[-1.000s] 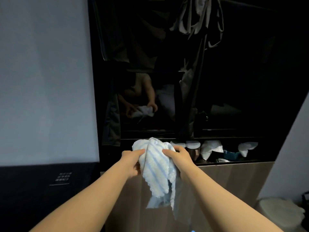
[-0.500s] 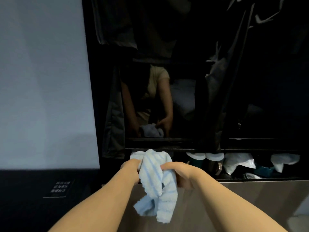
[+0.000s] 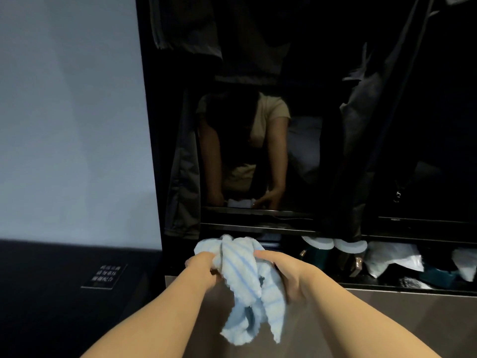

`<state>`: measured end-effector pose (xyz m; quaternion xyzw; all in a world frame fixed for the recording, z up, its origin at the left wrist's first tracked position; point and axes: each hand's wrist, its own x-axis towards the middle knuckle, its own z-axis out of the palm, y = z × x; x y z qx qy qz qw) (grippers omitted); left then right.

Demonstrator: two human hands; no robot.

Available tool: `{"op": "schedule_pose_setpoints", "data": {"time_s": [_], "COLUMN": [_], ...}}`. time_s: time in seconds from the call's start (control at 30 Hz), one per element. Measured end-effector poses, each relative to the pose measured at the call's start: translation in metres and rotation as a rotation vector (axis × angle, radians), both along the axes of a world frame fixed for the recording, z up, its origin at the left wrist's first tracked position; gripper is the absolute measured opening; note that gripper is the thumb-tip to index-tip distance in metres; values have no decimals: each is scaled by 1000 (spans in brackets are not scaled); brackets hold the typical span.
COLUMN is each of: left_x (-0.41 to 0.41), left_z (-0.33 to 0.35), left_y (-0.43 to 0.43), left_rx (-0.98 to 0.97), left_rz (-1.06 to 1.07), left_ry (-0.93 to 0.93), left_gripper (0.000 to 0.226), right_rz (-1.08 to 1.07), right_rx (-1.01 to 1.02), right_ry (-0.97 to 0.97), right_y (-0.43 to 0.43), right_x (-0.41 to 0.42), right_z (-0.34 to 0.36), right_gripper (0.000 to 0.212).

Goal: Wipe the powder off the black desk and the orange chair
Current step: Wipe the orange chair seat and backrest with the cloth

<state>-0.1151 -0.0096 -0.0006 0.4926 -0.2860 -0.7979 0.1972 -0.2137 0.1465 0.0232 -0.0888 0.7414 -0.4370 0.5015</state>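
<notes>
Cloth (image 3: 242, 277), blue-striped, hangs bunched between my hands: left hand (image 3: 204, 264) pinches its top corner, right hand (image 3: 286, 272) grips the opposite fold. I'd gather it into a flat pad before wiping. Beyond them, dark glass cabinet (image 3: 322, 73); desk and chair aren't in view.

1. Both arms reach forward. The left hand (image 3: 204, 264) and right hand (image 3: 286, 272) each grip a bunched, pale-blue striped cloth (image 3: 242, 280); its ends hang below the hands.
2. Behind: a dark glass panel (image 3: 296, 60) reflects a person bent forward, hands on a pale cloth.
3. Under the panel is a dim recess holding crumpled white bags (image 3: 392, 257).
4. Left: pale wall (image 3: 72, 112). The dark surface below it bears a small sign (image 3: 104, 276), text unreadable.
5. A grey-brown front panel (image 3: 387, 326) lies beneath the hands.
</notes>
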Motion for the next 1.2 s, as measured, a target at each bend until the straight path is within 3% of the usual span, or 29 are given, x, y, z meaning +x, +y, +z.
{"op": "schedule_pose_setpoints", "data": {"time_s": [0.13, 0.23, 0.37, 0.47, 0.57, 0.7, 0.87, 0.97, 1.2], "left_x": [3, 2, 5, 5, -1, -8, -14, -18, -25], "left_z": [-3, -4, 0, -4, -6, -11, -14, -16, -26], "left_y": [-2, 6, 11, 7, 4, 0, 1, 1, 0], "left_rx": [14, -20, -91, -242, -328, -336, -298, -291, -362], "left_rz": [107, 23, -74, -158, -175, -99, -84, -89, -225], "left_ry": [68, 80, 73, -45, -145, -118, -36, -29, -128], "left_gripper": [52, 47, 46, 38, 15, 22, 23, 24, 27], "right_rz": [21, 36, -201, -402, -478, -711, -750, -781, -584], "right_rx": [-135, -23, 23, -78, -177, -322, -386, -443, -375], "right_ry": [-37, 74, 258, 173, 27, 0, 39, 27, 103], "right_y": [0, -6, -11, -18, -28, -34, -39, -42, -40], "right_x": [-2, -2, -10, -18, -30, -36, -41, -42, -38], "right_z": [-6, -12, -16, -15, -26, -30, -35, -36, -28], "right_gripper": [63, 71, 40, 14, 26, 49, 16, 22, 12]}}
